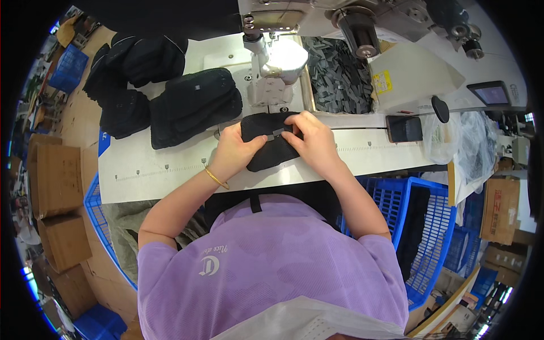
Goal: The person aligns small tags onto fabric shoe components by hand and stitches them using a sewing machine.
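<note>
From the head view, the person sits at a white counter [170, 170] facing a sewing machine [272, 68] lit by a bright lamp at twelve o'clock. A black fabric piece [266, 148] lies flat on the counter just in front of the machine's needle area, near the picture's centre. The left hand [235, 150] grips the piece's left edge, fingers curled over the cloth, a thin gold bangle [216, 178] on the wrist. The right hand [314, 141] presses on the piece's right side, its fingertips pinching a small grey tag [279, 132] against the top of the cloth.

At ten o'clock from the hands, a stack of black fabric pieces [192, 105] rests on the counter, with more dark heaps beyond it at the far left. At one o'clock, a tray of grey tags [337, 76] sits beside the machine. At three o'clock a dark phone [404, 128] lies on the counter. At four o'clock, below the counter edge, stands a blue plastic crate [430, 226]. Cardboard boxes [56, 181] are stacked at nine o'clock.
</note>
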`<state>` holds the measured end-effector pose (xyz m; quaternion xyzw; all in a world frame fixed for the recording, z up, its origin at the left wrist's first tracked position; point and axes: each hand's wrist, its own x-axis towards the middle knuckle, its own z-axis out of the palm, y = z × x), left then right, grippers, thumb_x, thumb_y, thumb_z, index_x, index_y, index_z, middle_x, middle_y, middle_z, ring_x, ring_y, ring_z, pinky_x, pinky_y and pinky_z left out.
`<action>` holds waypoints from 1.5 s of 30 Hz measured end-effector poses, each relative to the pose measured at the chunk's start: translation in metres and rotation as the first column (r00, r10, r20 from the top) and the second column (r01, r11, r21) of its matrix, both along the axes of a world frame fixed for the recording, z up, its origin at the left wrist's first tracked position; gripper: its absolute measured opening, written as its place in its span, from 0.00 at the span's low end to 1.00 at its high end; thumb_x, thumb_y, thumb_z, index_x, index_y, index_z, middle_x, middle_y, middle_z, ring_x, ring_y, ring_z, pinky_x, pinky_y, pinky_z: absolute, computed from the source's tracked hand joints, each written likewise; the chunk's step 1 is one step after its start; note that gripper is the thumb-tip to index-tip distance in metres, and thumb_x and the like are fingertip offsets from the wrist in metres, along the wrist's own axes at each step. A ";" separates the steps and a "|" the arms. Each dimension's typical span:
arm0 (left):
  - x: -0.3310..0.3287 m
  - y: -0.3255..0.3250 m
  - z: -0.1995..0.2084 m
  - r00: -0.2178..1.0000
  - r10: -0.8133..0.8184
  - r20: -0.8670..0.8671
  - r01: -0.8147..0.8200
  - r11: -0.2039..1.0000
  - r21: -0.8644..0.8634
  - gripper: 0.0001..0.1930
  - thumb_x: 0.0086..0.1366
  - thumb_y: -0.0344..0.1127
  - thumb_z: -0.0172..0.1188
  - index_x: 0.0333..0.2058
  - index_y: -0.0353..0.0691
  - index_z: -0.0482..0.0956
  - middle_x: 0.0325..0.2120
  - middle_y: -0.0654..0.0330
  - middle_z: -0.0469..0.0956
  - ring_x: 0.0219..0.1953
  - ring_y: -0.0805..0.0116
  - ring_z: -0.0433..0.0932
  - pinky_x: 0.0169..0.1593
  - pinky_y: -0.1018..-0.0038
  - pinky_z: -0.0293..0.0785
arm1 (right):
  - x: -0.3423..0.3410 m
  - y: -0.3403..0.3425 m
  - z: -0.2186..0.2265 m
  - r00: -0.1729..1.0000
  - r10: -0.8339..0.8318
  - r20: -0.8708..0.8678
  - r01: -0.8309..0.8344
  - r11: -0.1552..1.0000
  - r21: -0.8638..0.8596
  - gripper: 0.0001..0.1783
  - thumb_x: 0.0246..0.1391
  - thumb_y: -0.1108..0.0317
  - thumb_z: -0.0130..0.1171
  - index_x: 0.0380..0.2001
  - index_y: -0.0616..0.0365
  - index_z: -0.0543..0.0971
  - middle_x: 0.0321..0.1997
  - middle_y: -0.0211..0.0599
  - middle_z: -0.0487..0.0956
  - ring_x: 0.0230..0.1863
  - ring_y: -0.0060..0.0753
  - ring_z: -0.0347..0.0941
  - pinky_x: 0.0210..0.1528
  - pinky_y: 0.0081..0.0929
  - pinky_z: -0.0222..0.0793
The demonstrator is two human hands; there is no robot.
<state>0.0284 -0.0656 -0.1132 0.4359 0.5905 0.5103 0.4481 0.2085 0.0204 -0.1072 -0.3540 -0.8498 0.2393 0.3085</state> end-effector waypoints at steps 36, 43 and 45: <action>0.001 -0.017 0.049 0.966 0.031 0.258 -0.070 0.987 0.142 0.11 0.57 0.26 0.62 0.40 0.32 0.76 0.33 0.61 0.79 0.34 0.78 0.76 0.39 0.79 0.75 | -0.014 -0.025 0.040 0.964 0.066 -0.259 -0.029 0.989 0.145 0.07 0.39 0.68 0.66 0.23 0.51 0.78 0.30 0.27 0.71 0.39 0.33 0.64 0.46 0.33 0.54; 0.003 -0.015 0.049 0.982 0.009 0.190 -0.038 0.988 0.149 0.11 0.57 0.27 0.63 0.39 0.31 0.77 0.33 0.60 0.80 0.33 0.78 0.76 0.38 0.80 0.75 | -0.013 -0.027 0.037 0.970 0.024 -0.242 0.013 0.989 0.147 0.08 0.39 0.72 0.66 0.27 0.53 0.78 0.35 0.30 0.71 0.43 0.35 0.65 0.48 0.32 0.57; 0.002 -0.016 0.052 0.988 0.001 0.155 -0.026 0.987 0.158 0.11 0.57 0.27 0.63 0.39 0.31 0.77 0.33 0.60 0.80 0.33 0.78 0.77 0.38 0.80 0.75 | -0.013 -0.028 0.038 0.938 0.011 -0.348 0.037 0.991 0.131 0.15 0.38 0.74 0.65 0.34 0.55 0.76 0.37 0.33 0.70 0.45 0.36 0.65 0.48 0.34 0.59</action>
